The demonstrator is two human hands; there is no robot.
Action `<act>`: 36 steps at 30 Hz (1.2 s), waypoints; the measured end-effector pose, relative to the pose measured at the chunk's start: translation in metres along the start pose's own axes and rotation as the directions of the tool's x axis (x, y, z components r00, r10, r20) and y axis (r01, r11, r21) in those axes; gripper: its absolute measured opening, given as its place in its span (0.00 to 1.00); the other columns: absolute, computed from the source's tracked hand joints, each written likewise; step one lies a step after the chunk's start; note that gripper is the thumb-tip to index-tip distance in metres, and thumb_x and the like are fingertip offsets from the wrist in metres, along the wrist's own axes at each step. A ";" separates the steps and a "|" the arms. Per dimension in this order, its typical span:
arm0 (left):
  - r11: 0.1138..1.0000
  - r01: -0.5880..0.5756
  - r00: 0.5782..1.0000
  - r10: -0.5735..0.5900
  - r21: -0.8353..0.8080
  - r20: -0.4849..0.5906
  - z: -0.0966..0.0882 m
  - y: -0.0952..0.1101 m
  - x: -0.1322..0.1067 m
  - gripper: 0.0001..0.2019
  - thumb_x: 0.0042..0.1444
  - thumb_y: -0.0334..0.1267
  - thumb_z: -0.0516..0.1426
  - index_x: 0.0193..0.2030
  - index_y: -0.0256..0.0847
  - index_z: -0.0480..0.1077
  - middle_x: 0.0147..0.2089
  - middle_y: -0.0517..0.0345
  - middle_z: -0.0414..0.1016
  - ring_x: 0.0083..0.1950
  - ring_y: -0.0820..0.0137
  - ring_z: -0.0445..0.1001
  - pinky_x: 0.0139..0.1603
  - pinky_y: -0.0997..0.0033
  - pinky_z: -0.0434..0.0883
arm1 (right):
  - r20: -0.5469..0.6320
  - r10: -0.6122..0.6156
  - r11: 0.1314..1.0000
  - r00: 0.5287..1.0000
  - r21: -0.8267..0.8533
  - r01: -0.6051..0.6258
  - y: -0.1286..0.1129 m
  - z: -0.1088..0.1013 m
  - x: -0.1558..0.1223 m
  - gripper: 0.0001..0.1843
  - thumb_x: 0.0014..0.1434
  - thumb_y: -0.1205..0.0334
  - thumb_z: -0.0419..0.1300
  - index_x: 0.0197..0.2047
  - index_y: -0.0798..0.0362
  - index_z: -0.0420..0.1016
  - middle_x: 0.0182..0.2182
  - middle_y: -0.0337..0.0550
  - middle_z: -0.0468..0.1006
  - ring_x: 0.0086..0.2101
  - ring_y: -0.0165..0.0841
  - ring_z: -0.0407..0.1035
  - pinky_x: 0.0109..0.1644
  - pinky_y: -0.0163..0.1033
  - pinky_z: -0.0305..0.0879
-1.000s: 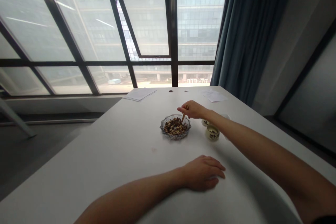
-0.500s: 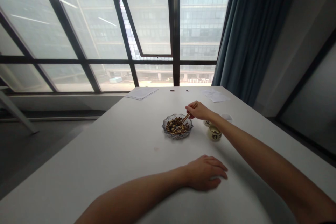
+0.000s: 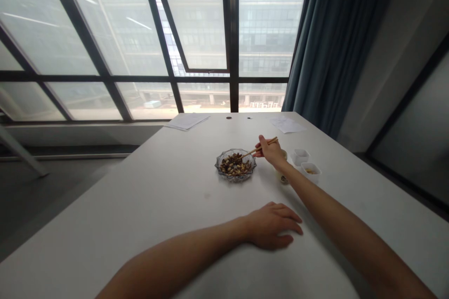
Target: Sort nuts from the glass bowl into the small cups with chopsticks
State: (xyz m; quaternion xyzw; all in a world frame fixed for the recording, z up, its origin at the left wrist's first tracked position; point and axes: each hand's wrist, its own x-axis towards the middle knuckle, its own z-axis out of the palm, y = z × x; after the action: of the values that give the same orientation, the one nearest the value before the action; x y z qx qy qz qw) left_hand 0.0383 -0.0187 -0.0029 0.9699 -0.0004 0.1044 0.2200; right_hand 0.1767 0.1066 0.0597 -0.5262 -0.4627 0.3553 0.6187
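A pair of chopsticks (image 3: pixel 253 151) is gripped in my right hand (image 3: pixel 269 152), slanting down to the left. Their tips reach into a scalloped clear glass bowl (image 3: pixel 218 168). It holds a heap of mixed nuts and dark dried pieces (image 3: pixel 235 164); whether the tips pinch a piece is too small to tell. Palm down on the table, nearer to me, my left hand (image 3: pixel 273 226) lies with its fingers apart and holds nothing. Beneath my right wrist, a small yellowish cup (image 3: pixel 282 178) is mostly hidden by my forearm, with part of another behind it.
Two small white square dishes (image 3: pixel 300 156) stand to the right of my forearm; the nearer has some yellowish bits inside. Papers lie at the far left (image 3: pixel 187 122) and far right (image 3: pixel 287 124) of the white table (image 3: pixel 168 187). Windows and a blue curtain (image 3: pixel 315 56) rise beyond.
My right hand has shifted a little right and turned, so the chopsticks lie flatter. The white dishes show more, and my forearm covers more of the yellowish cups. My left hand stays put.
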 end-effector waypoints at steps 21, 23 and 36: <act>1.000 0.002 1.000 -0.002 -0.010 -0.004 0.001 -0.001 0.001 0.18 0.63 0.40 0.56 0.59 0.49 0.71 0.66 0.54 0.71 0.67 0.60 0.69 0.69 0.57 0.61 | -0.168 -0.221 0.967 0.961 -0.163 0.194 -0.011 -0.015 -0.017 0.30 0.67 0.39 0.51 0.23 0.53 0.72 0.13 0.42 0.71 0.13 0.29 0.66 0.18 0.31 0.63; 1.000 0.005 1.000 -0.005 -0.010 0.003 0.000 0.000 0.001 0.18 0.63 0.40 0.56 0.59 0.49 0.71 0.67 0.53 0.71 0.67 0.60 0.69 0.69 0.57 0.61 | -0.190 -0.234 0.967 0.953 -0.147 0.208 -0.015 -0.018 -0.017 0.31 0.67 0.39 0.51 0.23 0.53 0.72 0.13 0.42 0.71 0.13 0.28 0.65 0.17 0.31 0.63; 0.999 0.025 1.000 -0.025 -0.021 0.002 -0.004 0.004 0.001 0.17 0.63 0.39 0.57 0.58 0.50 0.71 0.66 0.54 0.71 0.67 0.60 0.68 0.68 0.56 0.62 | -0.587 -0.343 0.936 0.734 -0.146 0.320 -0.068 -0.162 -0.007 0.29 0.70 0.48 0.51 0.23 0.56 0.73 0.13 0.43 0.71 0.11 0.27 0.64 0.14 0.31 0.54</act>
State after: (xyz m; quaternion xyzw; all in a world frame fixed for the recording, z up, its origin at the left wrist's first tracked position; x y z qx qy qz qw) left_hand 0.0380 -0.0206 0.0026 0.9676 0.0102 0.1008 0.2314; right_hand 0.3249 0.0347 0.1220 -0.5314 -0.3336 0.0449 0.7774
